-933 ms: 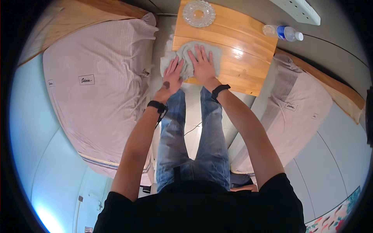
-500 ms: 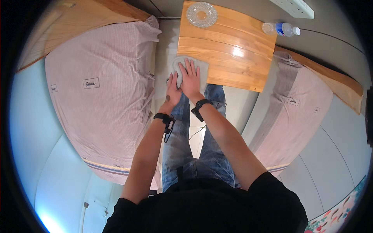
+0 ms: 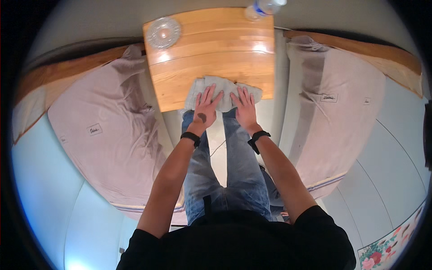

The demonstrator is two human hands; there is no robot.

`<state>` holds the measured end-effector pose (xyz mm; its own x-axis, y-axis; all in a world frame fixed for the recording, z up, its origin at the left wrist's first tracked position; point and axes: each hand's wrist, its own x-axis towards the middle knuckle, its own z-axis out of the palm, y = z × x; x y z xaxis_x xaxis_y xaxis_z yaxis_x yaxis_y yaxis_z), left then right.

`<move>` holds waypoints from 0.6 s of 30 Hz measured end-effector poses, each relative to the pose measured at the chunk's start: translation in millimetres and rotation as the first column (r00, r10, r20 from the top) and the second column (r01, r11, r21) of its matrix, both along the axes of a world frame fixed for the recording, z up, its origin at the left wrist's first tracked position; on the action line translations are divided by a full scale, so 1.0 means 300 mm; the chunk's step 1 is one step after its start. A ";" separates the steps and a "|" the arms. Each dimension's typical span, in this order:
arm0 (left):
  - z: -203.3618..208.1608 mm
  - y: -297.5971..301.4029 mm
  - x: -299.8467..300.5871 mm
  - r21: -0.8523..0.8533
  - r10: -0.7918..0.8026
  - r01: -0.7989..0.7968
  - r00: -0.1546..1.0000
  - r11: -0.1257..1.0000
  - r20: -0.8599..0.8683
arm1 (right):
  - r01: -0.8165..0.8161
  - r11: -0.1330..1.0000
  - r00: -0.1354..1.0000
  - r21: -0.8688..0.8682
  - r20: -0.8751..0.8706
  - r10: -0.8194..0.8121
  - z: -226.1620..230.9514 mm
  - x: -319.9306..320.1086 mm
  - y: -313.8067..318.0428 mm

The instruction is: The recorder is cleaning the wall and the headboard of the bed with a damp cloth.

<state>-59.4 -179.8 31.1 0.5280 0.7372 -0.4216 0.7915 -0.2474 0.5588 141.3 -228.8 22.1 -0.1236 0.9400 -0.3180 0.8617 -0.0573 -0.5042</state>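
Cloth (image 3: 226,90): likely light, limp; best pinched at its edges; left hand (image 3: 206,108), right hand (image 3: 245,110) flat on it, unclenched

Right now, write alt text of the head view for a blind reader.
The person's left hand and right hand lie on a rumpled grey cloth at the near edge of a glossy wooden table. A round clear glass dish sits near its far left corner, a clear blue-labelled plastic bottle at its far right.
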 end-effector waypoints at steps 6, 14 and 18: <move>-0.022 0.117 0.350 -0.002 -0.112 0.112 0.993 0.994 0.025 | 0.024 1.000 0.997 -0.019 0.070 -0.022 -0.009 0.327 0.084; -0.067 0.407 0.448 -0.014 -0.075 0.075 0.997 0.997 -0.012 | -0.146 0.983 0.989 0.114 -0.010 0.148 -0.054 0.520 0.443; -0.060 0.483 0.344 0.018 0.075 -0.073 0.991 0.997 -0.108 | -0.145 0.982 0.988 0.120 0.077 0.137 -0.051 0.473 0.589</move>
<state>43.7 -34.9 13.0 0.4236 0.7788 -0.4626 0.8637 -0.1933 0.4655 283.1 -52.0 6.8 -0.2400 0.9475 -0.2113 0.8891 0.1271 -0.4397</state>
